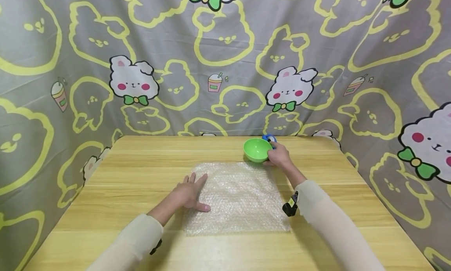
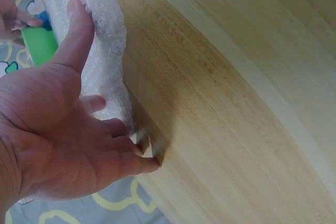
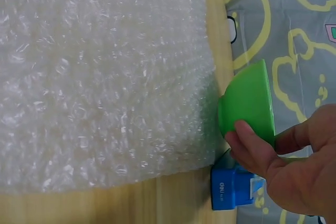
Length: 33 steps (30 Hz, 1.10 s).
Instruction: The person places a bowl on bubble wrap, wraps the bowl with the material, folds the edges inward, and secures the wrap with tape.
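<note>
Pressing flat on a sheet of bubble wrap (image 1: 237,196), the person's left hand (image 1: 190,193) lies with fingers spread at the sheet's left edge; farther back, the right hand (image 1: 279,155) curls thumb and fingers round a green bowl (image 1: 257,149), a blue object (image 3: 231,187) just behind it near the wooden table's (image 1: 141,165) far edge.

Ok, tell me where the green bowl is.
In the head view, the green bowl sits at the table's far right, just beyond the bubble wrap, gripped by the right hand.
</note>
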Each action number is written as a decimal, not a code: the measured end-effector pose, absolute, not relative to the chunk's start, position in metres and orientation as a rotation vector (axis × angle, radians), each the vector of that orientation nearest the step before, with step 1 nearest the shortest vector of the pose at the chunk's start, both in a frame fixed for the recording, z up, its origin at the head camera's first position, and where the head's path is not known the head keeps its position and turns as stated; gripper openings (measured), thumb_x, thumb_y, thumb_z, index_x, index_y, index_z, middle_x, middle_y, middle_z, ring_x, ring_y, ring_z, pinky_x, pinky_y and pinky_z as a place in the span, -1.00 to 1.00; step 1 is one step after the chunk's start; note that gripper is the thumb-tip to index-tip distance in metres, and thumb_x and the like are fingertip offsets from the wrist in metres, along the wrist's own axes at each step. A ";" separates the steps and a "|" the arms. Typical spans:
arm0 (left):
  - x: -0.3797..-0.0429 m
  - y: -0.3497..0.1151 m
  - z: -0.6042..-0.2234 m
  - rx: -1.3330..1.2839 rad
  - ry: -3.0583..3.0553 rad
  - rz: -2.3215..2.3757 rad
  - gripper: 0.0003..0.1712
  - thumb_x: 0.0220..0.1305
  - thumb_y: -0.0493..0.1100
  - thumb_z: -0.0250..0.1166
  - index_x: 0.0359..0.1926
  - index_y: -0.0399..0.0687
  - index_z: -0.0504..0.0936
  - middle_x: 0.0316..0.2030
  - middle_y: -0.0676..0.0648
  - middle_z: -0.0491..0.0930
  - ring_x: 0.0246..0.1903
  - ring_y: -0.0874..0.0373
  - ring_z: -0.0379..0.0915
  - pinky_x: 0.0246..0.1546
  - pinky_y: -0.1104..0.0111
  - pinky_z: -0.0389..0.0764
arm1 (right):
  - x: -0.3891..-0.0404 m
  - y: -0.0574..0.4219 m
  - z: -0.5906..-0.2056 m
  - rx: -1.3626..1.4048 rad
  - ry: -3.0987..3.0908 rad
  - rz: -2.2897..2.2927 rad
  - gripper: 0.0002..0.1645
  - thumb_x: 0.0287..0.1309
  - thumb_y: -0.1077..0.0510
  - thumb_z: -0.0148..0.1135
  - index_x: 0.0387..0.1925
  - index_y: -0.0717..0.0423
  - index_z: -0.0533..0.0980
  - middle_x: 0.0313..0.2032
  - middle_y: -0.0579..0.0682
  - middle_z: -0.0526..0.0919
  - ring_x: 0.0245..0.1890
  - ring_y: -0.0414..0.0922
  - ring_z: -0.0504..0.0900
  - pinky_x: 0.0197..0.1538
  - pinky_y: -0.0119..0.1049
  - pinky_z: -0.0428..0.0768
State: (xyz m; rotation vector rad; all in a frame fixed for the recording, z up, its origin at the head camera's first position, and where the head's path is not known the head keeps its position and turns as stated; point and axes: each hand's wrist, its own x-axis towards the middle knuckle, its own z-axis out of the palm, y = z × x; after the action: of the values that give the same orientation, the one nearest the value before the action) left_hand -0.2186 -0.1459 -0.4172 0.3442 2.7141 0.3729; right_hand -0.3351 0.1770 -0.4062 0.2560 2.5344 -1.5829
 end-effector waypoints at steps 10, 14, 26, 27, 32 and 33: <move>-0.217 -0.147 -0.419 0.338 2.709 0.375 0.36 -0.03 0.24 0.56 0.61 -0.12 -0.02 0.54 -0.51 -0.11 0.50 -0.52 -0.17 0.42 -0.36 0.04 | -0.331 0.169 -0.395 0.111 2.533 -1.599 -0.08 0.12 0.43 -0.12 0.57 0.12 0.11 0.47 0.48 0.11 -0.11 0.27 0.73 0.01 0.01 0.71; -0.217 -0.147 -0.421 0.337 2.709 0.377 0.36 -0.02 0.24 0.56 0.61 -0.11 -0.02 0.53 -0.51 -0.10 0.50 -0.53 -0.17 0.41 -0.36 0.06 | -0.323 0.162 -0.390 0.029 2.496 -1.583 -0.09 0.12 0.46 -0.11 0.56 0.18 0.10 0.47 0.49 0.09 -0.12 0.21 0.71 0.05 0.05 0.70; -0.217 -0.147 -0.418 0.333 2.707 0.380 0.36 -0.02 0.25 0.55 0.61 -0.11 -0.03 0.53 -0.51 -0.12 0.50 -0.53 -0.18 0.42 -0.36 0.03 | -0.296 0.148 -0.385 -0.141 2.439 -1.446 -0.12 0.14 0.48 -0.02 0.54 0.18 0.17 0.33 0.55 0.32 -0.25 0.12 0.79 -0.01 0.02 0.72; -0.218 -0.147 -0.418 0.333 2.707 0.382 0.36 -0.02 0.25 0.55 0.61 -0.11 -0.03 0.54 -0.51 -0.12 0.50 -0.53 -0.18 0.42 -0.36 0.03 | -0.294 0.147 -0.385 -0.151 2.434 -1.439 -0.12 0.13 0.49 -0.02 0.53 0.18 0.18 0.31 0.56 0.34 -0.24 0.15 0.79 -0.02 0.02 0.73; -0.219 -0.147 -0.418 0.341 2.711 0.392 0.37 -0.03 0.26 0.56 0.61 -0.11 -0.03 0.53 -0.52 -0.13 0.50 -0.53 -0.19 0.42 -0.36 0.01 | -0.284 0.140 -0.390 -0.210 2.428 -1.384 -0.13 0.10 0.50 -0.02 0.51 0.20 0.23 0.26 0.54 0.41 -0.28 0.11 0.79 -0.09 0.00 0.75; -0.219 -0.147 -0.418 0.346 2.712 0.392 0.37 -0.04 0.26 0.56 0.61 -0.11 -0.02 0.53 -0.52 -0.12 0.49 -0.54 -0.18 0.42 -0.36 0.02 | -0.281 0.139 -0.391 -0.219 2.423 -1.382 -0.13 0.08 0.51 -0.02 0.50 0.21 0.24 0.26 0.54 0.42 -0.29 0.11 0.79 -0.11 0.00 0.76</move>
State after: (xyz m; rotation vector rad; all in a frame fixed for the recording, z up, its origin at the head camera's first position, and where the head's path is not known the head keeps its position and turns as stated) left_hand -0.2191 -0.1467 -0.4176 0.3456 2.7124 0.3922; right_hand -0.2815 0.1387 -0.3910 -0.2195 2.4226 -1.3820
